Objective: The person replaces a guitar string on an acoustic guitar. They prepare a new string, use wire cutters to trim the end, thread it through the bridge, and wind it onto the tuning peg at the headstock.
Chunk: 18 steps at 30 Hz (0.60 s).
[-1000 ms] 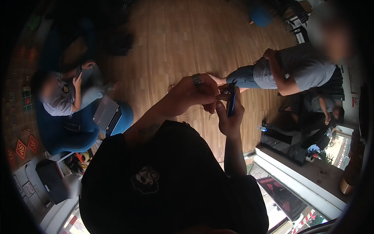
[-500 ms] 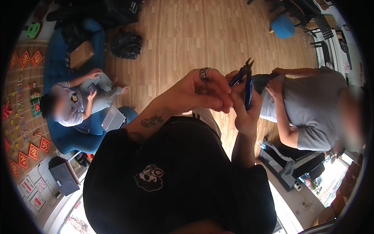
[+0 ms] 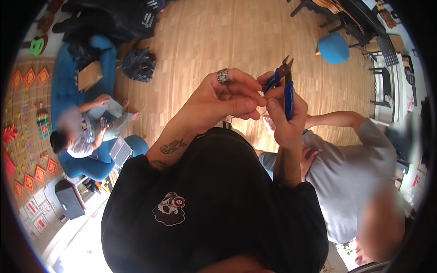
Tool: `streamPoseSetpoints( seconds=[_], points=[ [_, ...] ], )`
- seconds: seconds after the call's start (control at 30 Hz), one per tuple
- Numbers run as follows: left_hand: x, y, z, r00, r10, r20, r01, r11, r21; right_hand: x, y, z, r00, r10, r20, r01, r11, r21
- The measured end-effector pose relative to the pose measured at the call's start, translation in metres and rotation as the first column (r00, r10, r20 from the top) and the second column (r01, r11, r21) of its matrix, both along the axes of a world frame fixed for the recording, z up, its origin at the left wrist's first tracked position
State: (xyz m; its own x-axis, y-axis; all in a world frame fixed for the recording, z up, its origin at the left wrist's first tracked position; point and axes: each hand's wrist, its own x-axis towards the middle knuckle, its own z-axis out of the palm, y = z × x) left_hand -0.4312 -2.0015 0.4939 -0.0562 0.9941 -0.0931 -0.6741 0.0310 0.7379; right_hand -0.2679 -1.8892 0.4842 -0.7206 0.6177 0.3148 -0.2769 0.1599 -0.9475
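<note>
Grasping blue-handled wire cutters [image 3: 288, 94] tips outward, seemingly to free its thumb, the right hand [image 3: 298, 113] sat beside the left hand [image 3: 223, 100], whose curled fingers' contents I couldn't tell.

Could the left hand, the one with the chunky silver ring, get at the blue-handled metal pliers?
Probably yes: the left hand is close to the pliers, with only the right hand, which is holding them, seemingly in the way.
</note>
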Motion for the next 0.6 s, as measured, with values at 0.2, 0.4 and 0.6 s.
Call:
streamPoseSetpoints(
  seconds=[0.2,0.4,0.6],
  points=[
    [-0.014,0.172,-0.003,0.965,-0.244,-0.094,0.240,0.969,-0.057,0.008,0.143,-0.010,0.985,-0.161,0.067,0.164,0.986,-0.027],
    [0.004,0.366,0.001,0.844,-0.531,-0.074,0.536,0.841,0.079,0.044,0.277,0.015,0.890,-0.403,0.213,0.426,0.902,-0.073],
    [0.054,0.518,0.012,0.722,-0.682,-0.118,0.690,0.721,0.062,0.082,0.379,0.016,0.738,-0.662,0.130,0.672,0.737,-0.067]
  ],
)
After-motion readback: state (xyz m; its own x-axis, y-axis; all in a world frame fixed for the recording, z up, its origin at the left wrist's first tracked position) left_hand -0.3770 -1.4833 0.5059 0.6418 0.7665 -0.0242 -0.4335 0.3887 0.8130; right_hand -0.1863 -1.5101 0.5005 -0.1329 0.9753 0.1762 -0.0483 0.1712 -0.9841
